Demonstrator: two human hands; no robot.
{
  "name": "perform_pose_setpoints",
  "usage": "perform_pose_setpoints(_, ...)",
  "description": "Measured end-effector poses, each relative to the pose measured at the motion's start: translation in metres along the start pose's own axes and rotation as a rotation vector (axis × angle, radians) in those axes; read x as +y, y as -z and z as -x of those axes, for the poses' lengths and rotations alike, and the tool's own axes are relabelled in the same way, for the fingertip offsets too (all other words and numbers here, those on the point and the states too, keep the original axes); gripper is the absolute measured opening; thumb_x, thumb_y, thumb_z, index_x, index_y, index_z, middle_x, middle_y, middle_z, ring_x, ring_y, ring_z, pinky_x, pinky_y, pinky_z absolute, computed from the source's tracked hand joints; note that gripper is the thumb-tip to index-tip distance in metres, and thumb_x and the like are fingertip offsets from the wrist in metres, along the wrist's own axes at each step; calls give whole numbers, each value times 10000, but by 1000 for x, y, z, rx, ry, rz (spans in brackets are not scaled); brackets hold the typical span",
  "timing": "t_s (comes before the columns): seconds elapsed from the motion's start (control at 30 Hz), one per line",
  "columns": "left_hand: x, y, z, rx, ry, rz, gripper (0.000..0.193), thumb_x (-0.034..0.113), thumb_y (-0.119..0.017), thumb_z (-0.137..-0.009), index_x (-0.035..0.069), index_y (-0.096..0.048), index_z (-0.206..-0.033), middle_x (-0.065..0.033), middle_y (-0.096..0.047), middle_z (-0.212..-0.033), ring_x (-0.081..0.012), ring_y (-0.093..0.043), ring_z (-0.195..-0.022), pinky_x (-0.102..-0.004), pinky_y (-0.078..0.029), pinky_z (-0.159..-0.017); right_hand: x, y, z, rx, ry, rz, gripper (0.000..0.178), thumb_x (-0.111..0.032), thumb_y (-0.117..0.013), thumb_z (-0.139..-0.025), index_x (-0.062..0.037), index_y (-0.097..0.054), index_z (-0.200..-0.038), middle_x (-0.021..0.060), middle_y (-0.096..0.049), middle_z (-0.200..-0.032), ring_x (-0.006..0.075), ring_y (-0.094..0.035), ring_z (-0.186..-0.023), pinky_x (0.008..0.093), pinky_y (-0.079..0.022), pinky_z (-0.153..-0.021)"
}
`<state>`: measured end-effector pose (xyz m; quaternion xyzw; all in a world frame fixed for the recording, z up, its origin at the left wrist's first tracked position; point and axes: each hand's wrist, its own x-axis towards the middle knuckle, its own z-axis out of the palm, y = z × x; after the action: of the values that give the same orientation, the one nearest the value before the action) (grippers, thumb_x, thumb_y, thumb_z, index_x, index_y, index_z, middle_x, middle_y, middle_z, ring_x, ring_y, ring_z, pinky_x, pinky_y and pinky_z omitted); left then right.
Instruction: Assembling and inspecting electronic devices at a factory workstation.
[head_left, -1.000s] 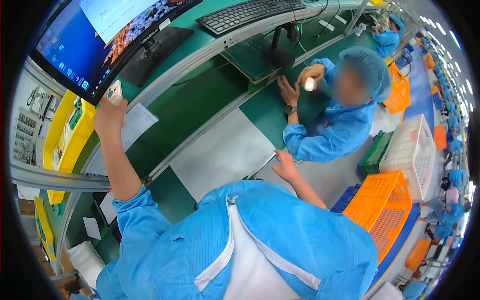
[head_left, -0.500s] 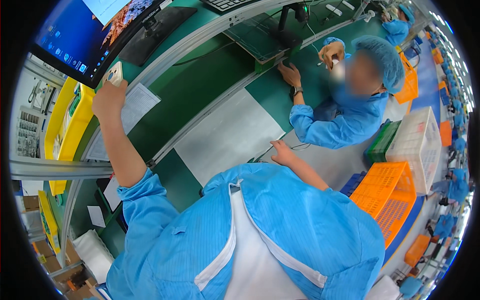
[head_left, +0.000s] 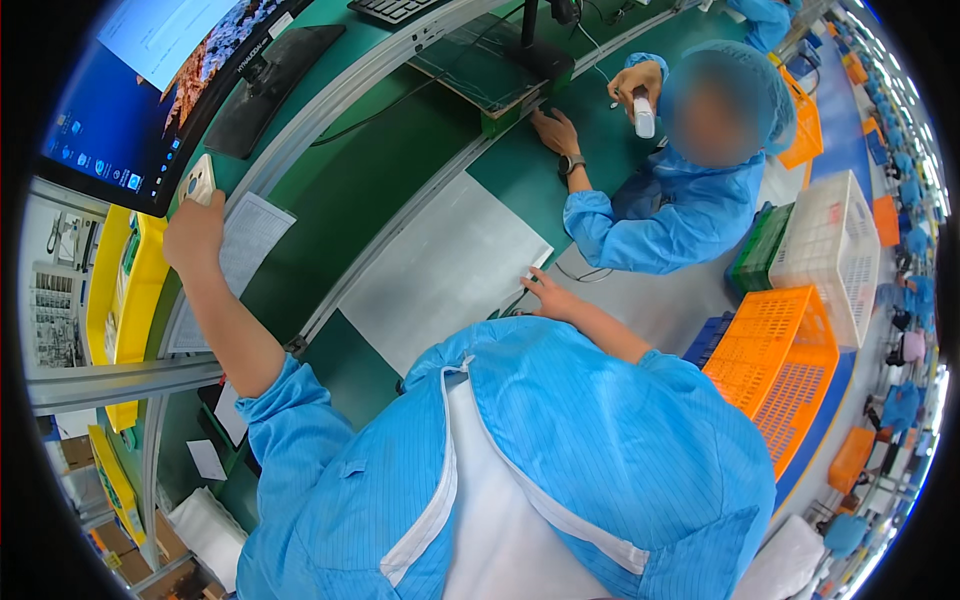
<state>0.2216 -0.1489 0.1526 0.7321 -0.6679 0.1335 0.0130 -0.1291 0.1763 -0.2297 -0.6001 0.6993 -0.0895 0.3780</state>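
My left hand (head_left: 195, 235) is stretched out to the left, fingers closed round a pale gold smartphone (head_left: 200, 178). The phone is held just beside the lower corner of the monitor (head_left: 130, 120), its back with a round camera patch facing up. My right hand (head_left: 552, 296) rests at the near right corner of a large white sheet (head_left: 440, 270) on the green bench. Its fingers are apart and nothing shows in them. A thin dark cable (head_left: 585, 275) runs close beside it.
A co-worker in blue sits at right, holding a white handheld device (head_left: 643, 115). A printed paper (head_left: 255, 235) lies beyond my left wrist, near a yellow bin (head_left: 150, 290). Metal rails (head_left: 340, 110) cross the bench. Orange (head_left: 765, 360) and white crates (head_left: 825, 250) stand at right.
The whole view has shifted slightly. My left hand still holds the phone by the monitor, and my right hand's fingers are more spread. The co-worker's white device now points downward, more plainly visible.
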Motion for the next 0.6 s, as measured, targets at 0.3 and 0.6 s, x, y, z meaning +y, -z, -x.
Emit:
perform_pose_setpoints(0.3,0,5,8,23,31,17,560,509,-438,-826,30,-643,-1030,-191,-649,-1017,-351,-617,-974,-442,-478,-841,15,0,-5,-206,84,-266,906,-221,-662,-758,-199,-105,-1472,126,158,-1513,335,-99,-1398,426,-272,-1082)
perform_pose_setpoints(0.6,0,4,6,8,30,8,553,497,-439,-824,28,-639,-1039,-196,-647,-1022,-353,-615,-978,-445,-479,-846,20,9,-9,-283,125,-428,881,-211,-637,-766,-181,-111,-1472,154,163,-1510,313,-10,-1410,397,-187,-1115)
